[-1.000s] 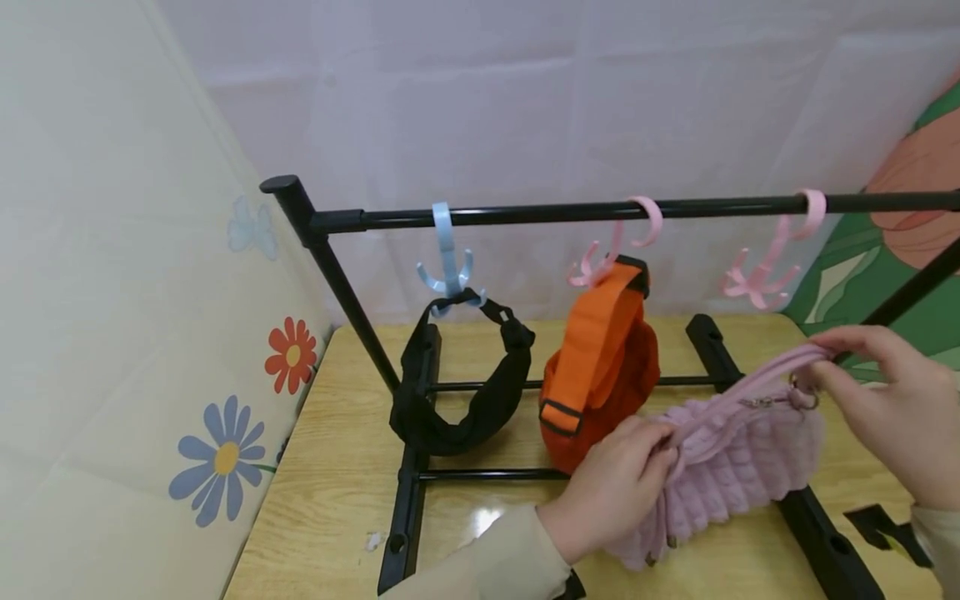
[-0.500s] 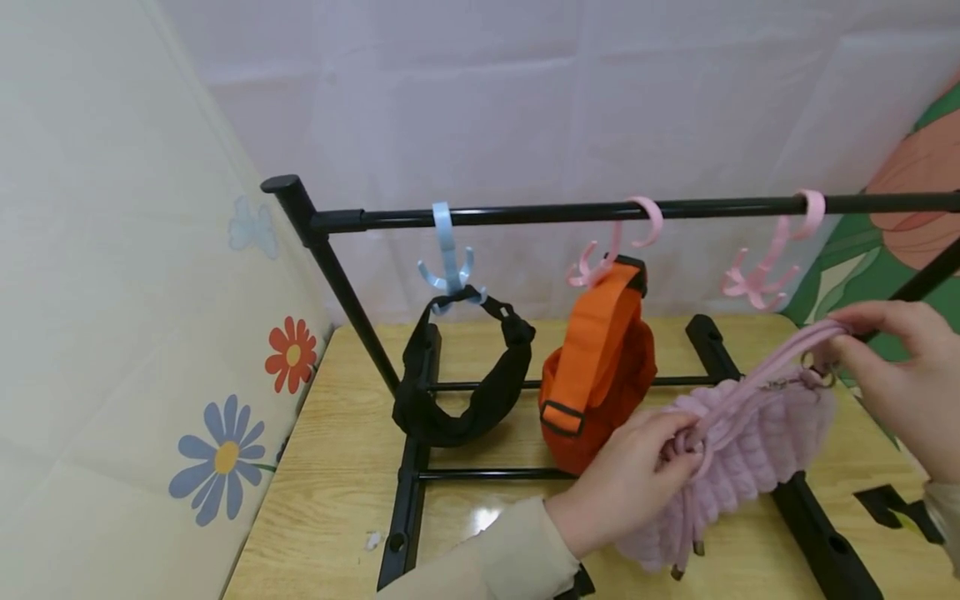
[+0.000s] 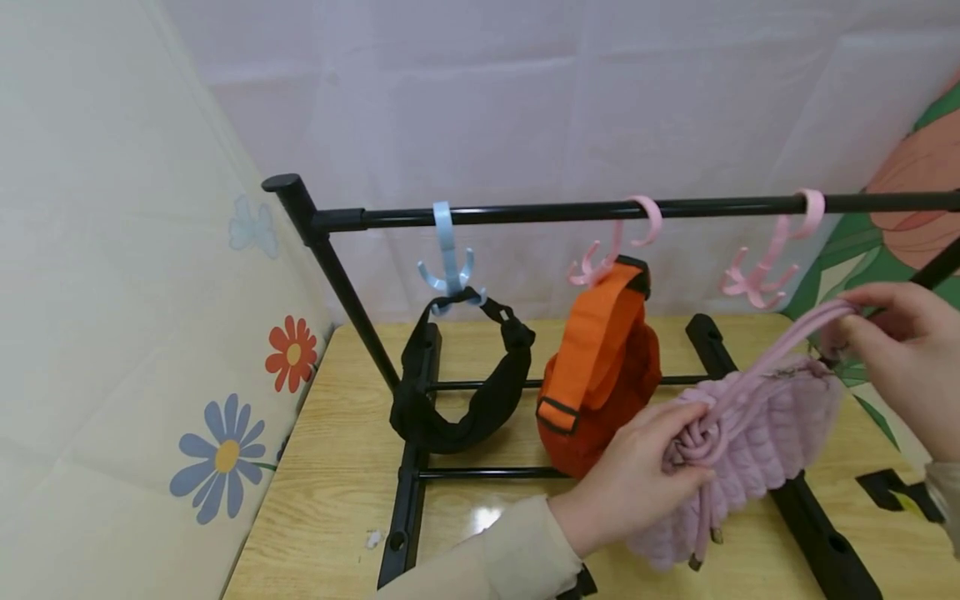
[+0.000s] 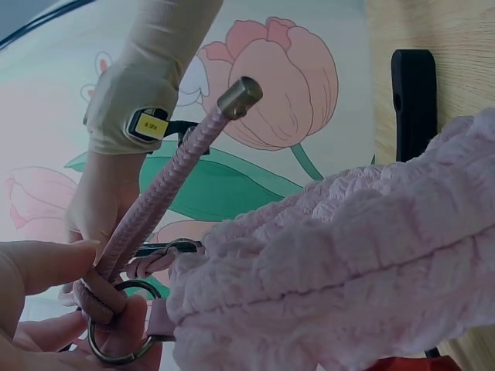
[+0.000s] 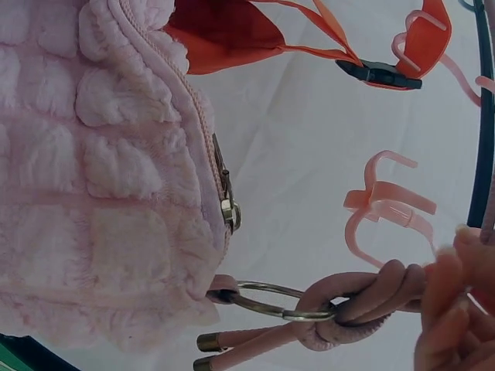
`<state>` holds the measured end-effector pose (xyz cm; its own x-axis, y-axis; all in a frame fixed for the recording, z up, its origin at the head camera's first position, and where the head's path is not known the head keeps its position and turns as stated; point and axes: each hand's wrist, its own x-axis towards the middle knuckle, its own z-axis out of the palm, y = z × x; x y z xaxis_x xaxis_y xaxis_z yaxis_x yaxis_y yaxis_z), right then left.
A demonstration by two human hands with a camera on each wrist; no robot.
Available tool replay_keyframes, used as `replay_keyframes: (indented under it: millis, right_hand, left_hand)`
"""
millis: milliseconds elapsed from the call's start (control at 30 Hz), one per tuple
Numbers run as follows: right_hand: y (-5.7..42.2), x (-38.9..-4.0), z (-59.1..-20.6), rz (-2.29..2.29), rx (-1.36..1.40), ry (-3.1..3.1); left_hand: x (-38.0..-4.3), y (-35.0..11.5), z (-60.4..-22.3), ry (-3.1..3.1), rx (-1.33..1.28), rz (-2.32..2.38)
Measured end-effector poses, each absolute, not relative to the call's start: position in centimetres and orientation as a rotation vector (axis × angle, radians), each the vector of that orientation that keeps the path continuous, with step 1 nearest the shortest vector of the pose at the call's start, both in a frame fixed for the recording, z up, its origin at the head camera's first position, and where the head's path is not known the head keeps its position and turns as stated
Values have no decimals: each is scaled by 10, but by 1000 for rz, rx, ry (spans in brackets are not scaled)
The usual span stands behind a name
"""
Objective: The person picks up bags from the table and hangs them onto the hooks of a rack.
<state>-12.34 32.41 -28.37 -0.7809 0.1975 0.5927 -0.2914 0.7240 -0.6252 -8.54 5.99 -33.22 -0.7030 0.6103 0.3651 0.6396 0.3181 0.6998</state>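
A lilac-pink puffy handbag [image 3: 780,433] tilts upward to the right, in front of the rack. My left hand [image 3: 637,479] pinches the knotted end of its cord strap [image 3: 772,358], beside a metal ring [image 4: 116,360] in the left wrist view. Metal-tipped cord ends [image 3: 705,533] hang below that hand. Higher up at the right, my right hand [image 3: 911,362] holds the strap's other end between thumb and fingers. The right wrist view shows a knot [image 5: 344,309] through another ring [image 5: 282,313], next to the zipper pull [image 5: 230,212].
A black rail [image 3: 525,212] carries a blue hook [image 3: 446,246] with a black bag [image 3: 457,429], a pink hook [image 3: 600,265] with an orange bag [image 3: 592,367], and a bare pink hook [image 3: 757,275]. The rack's foot [image 3: 828,533] rests on the wooden table [image 3: 322,500].
Both hands have moved a little up and right, lifting the bag's right end. The strap's knot shows more between the left fingers, and the cord ends have swung right.
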Motion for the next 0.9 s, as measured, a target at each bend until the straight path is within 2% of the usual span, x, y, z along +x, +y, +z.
replay_keyframes:
  millis: [233, 600, 900]
  right_hand:
    - [322, -131, -277, 1069, -10, -2268]
    - [318, -140, -272, 1089, -39, -2215]
    - [313, -146, -266, 1012, -211, -2272]
  left_hand:
    - [-85, 63, -329, -2451, -1187, -1281]
    - [-87, 67, -325, -2468, -1165, -1392]
    - [-89, 73, -325, -2466, -1091, -1364]
